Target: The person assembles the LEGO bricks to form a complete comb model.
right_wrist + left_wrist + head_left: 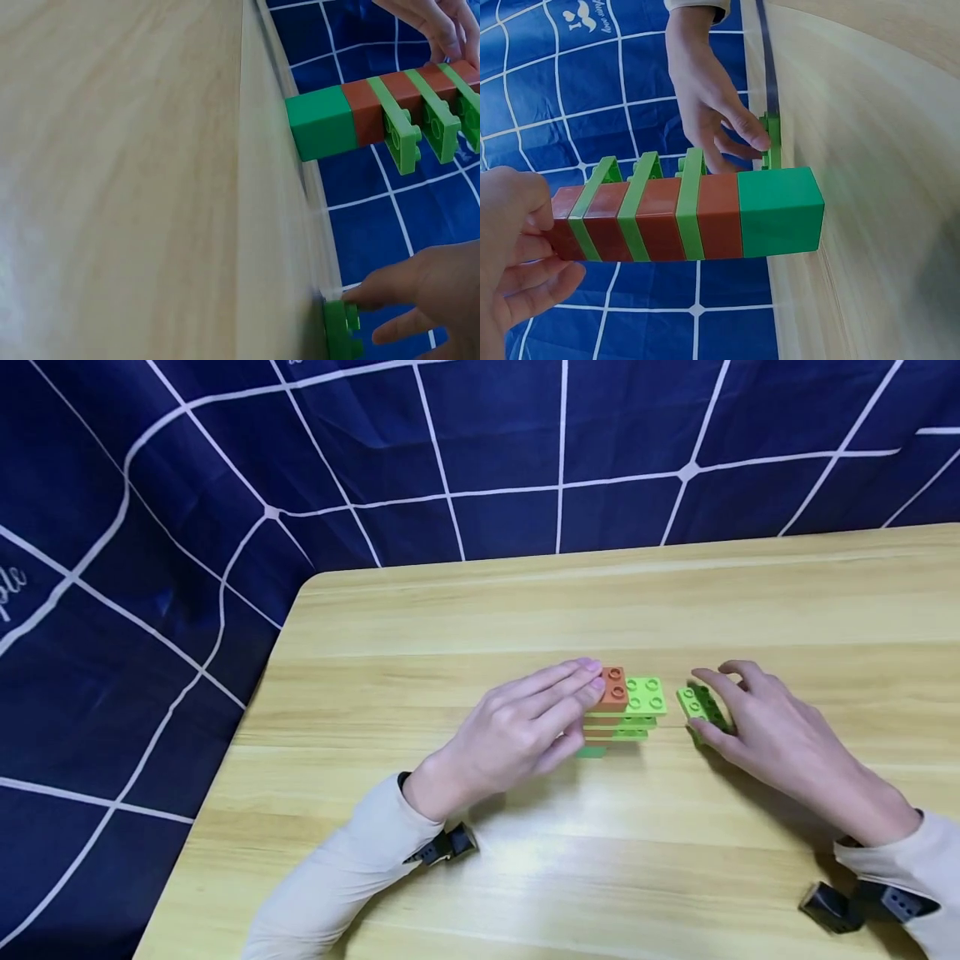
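Note:
In the head view a brick tower [615, 689] stands on the table, an orange-brown brick on top. The left wrist view shows its green base block [780, 212], with orange-brown bricks [660, 225] and light green plates [691, 217] alternating above; the plates stick out toward the right hand. My left hand [525, 727] holds the top brick from the left between thumb and fingers. Right of the tower lies a loose green plate [692, 702], studs up. My right hand [780, 735] hovers over it, thumb and fingers spread apart around it, thumb tip right at its near end.
The wooden table [375, 693] carries the bricks, its left edge beyond my left arm. A dark blue cloth with white lines [495, 452] hangs behind and to the left. Black wrist cameras [450, 843] sit below both hands.

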`<state>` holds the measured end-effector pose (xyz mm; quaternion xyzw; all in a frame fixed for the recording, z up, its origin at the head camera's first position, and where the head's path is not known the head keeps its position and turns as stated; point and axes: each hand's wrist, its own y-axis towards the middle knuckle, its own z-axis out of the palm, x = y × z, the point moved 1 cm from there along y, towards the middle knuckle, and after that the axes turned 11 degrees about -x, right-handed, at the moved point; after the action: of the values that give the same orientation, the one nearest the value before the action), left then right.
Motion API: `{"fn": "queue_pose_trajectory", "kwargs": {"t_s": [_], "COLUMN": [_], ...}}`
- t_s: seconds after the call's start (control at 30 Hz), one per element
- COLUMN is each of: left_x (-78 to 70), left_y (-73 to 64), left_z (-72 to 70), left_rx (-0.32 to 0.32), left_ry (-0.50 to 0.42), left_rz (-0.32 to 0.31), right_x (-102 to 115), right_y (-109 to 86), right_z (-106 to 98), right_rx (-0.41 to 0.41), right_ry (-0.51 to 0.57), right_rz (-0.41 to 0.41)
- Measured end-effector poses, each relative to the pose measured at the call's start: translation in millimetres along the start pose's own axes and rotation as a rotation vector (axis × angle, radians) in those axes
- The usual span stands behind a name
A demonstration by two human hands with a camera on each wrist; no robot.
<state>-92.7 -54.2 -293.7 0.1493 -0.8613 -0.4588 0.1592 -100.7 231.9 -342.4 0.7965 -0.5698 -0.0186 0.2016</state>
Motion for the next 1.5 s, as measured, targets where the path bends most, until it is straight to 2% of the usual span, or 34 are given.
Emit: {"fn": "queue_pose_trajectory", "kwargs": {"t_s": [0.2,0.73,0.97,1.37,1.5], "left_x": [0.3,1.5,2.8,2.4,1.5], "left_y": [-0.1,-0.9,-1.7,-0.9,-0.8], "left_z": [0.9,0.8,1.2,1.6,2.1], "left_rx": [0.004,-0.017,-0.029,-0.027,-0.027], "left_ry": [-0.015,-0.054,-0.062,-0.066,-0.072], "left_rz": [-0.012,-0.023,-0.025,-0.037,-0.041], "right_x": [-3.6,-3.6,-0.7,8.3,12.7], "right_y": [-2.6,-2.0,0.8,7.1,8.6], "right_z": [1.4,-1.3,-10.5,-31.4,-37.0], "right_rx": [0.013,-0.105,-0.144,-0.259,-0.299], "right_ry": [-0.012,0.063,0.069,0.131,0.148], "right_rz": [-0.01,-0.105,-0.086,-0.125,-0.161]}}
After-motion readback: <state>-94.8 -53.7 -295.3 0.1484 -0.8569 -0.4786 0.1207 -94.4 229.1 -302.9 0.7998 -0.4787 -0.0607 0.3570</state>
